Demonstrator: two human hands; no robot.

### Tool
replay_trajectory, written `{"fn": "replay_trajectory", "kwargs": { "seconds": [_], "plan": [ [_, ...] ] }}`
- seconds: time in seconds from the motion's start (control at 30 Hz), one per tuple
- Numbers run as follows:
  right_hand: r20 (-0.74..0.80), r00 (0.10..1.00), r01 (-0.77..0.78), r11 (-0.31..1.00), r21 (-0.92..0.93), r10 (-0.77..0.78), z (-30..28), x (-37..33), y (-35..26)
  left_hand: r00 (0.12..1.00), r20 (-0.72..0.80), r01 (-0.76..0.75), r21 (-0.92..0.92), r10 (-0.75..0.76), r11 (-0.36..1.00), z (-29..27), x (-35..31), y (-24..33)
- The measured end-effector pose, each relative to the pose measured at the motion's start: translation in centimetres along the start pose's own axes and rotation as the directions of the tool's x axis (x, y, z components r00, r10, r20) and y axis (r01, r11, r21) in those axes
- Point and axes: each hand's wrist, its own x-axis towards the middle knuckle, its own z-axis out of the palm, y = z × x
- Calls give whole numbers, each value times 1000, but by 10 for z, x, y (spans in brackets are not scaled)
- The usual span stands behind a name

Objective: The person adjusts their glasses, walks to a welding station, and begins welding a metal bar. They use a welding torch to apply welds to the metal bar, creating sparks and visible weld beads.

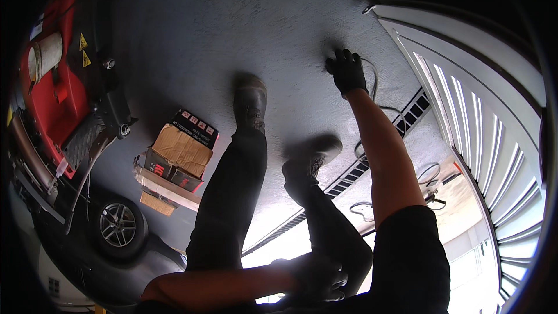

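My right hand [349, 73], in a black glove, reaches down to the grey floor ahead of my boots with its fingers curled in. A thin hose [375, 75] runs up against the edge of that hand. What the fingers close on, if anything, is hidden beneath them. My left hand [319, 278], also in a dark glove, lies across my body by my bent right knee. It is dark and blurred there, and its fingers do not show clearly.
An opened cardboard box [181, 148] stands left of my boots. Red workshop equipment [55, 96] and a car wheel [118, 228] are at the left. A drain grate [349, 175] crosses the floor. A white slatted door [482, 122] curves along the right.
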Motion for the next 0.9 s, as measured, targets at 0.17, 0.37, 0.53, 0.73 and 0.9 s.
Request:
{"fn": "replay_trajectory", "kwargs": {
  "seconds": [0.17,0.37,0.53,0.73,0.9],
  "plan": [
    [19,998,49,884,464,-65,-97,4,-9,974,51,226,-268,-221,937,-4,12,-24],
    [-44,937,70,-62,996,347,-313,-4,10,995,-82,52,-15,-53,999,-6,45,-95],
    [-49,892,96,-83,992,449,-439,9,38,953,-189,184,-255,-236,949,-1,25,-127],
    [-259,891,338,-164,927,372,-484,13,43,805,-487,246,-244,-338,938,11,-77,-100],
    [-47,914,219,-393,893,403,-483,25,50,539,-733,624,18,-414,781,34,-163,-46]
  ]
}}
